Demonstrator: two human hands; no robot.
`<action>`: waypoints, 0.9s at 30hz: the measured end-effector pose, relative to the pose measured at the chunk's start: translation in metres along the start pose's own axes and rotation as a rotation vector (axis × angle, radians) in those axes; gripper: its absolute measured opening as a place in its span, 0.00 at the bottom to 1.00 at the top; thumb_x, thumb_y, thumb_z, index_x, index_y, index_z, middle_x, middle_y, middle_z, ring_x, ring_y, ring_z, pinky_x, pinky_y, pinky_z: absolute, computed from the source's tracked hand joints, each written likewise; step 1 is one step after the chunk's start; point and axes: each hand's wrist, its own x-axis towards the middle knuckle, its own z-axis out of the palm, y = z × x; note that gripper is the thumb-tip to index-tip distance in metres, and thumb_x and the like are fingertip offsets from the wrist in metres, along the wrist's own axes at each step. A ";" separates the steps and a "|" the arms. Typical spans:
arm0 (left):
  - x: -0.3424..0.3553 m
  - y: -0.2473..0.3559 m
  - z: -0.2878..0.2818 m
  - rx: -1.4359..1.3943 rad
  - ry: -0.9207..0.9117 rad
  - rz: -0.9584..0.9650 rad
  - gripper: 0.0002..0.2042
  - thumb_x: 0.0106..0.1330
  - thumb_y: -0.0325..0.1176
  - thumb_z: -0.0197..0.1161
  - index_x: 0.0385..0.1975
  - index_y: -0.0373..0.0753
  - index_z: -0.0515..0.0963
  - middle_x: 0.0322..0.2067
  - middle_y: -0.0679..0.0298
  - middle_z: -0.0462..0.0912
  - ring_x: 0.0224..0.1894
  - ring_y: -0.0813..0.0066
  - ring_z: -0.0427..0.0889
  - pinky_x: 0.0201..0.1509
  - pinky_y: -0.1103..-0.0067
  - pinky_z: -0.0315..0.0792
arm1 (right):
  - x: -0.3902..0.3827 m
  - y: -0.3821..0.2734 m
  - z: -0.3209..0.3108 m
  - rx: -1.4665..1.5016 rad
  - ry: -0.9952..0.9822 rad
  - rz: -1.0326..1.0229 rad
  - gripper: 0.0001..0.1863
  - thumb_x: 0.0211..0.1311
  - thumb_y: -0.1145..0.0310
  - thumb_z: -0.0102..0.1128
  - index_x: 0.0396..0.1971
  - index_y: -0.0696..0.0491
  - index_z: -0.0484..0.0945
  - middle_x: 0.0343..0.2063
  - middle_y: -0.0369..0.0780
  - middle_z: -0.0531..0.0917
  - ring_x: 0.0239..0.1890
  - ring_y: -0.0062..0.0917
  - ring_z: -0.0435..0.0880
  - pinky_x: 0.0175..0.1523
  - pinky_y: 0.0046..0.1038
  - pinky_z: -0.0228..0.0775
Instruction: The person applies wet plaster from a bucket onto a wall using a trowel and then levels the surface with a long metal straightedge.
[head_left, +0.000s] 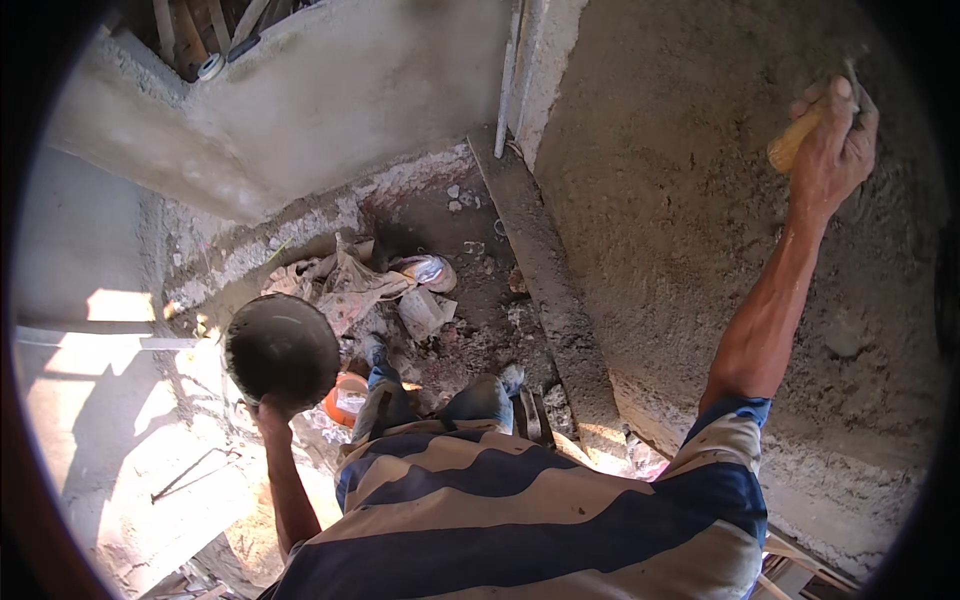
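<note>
A yellow-handled tool (790, 146) is at the far right, against the rough grey wall (680, 220), with the right hand (832, 145) closed around it. The left hand (271, 408) grips the near edge of a dark round pan (282, 350) at the left, well apart from the right. Between them, a long plank (545, 275) lies along the foot of the wall. Crumpled cloth (350, 285) and rubble (485, 265) cover the ground beyond the feet; an orange bucket (333, 404) sits just right of the pan, close to the legs. A thin pipe (507, 95) leans in the far corner beside a smooth low wall (340, 90).

The tool's working end is blurred and partly behind the fingers, so its shape cannot be told. The pan hides some of the left fingers, and its contents are too dark to make out. The striped shirt (560, 510) covers the nearest ground. The right arm reaches far and to the right, almost straight; the left forearm points forward.
</note>
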 end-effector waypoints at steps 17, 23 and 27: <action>-0.111 0.040 0.338 0.243 -1.025 0.326 0.34 0.54 0.22 0.54 0.64 0.37 0.54 0.56 0.44 0.68 0.57 0.51 0.69 0.59 0.69 0.63 | -0.335 -0.097 0.075 -0.902 -1.064 -0.139 0.12 0.54 0.67 0.54 0.37 0.52 0.80 0.37 0.43 0.80 0.39 0.33 0.80 0.32 0.32 0.73; -0.110 0.078 0.322 0.222 -1.265 0.566 0.32 0.52 0.18 0.51 0.62 0.32 0.56 0.56 0.45 0.68 0.57 0.56 0.70 0.61 0.71 0.61 | -0.282 -0.090 0.058 -1.077 -1.050 0.105 0.06 0.50 0.70 0.57 0.28 0.50 0.83 0.29 0.38 0.83 0.36 0.28 0.83 0.31 0.32 0.75; -0.088 0.124 0.307 0.201 -1.385 0.673 0.34 0.50 0.16 0.48 0.63 0.34 0.57 0.59 0.50 0.66 0.62 0.61 0.64 0.65 0.74 0.55 | -0.288 -0.125 0.042 -0.850 -1.076 0.276 0.09 0.55 0.71 0.53 0.32 0.54 0.82 0.31 0.44 0.83 0.36 0.35 0.84 0.38 0.34 0.77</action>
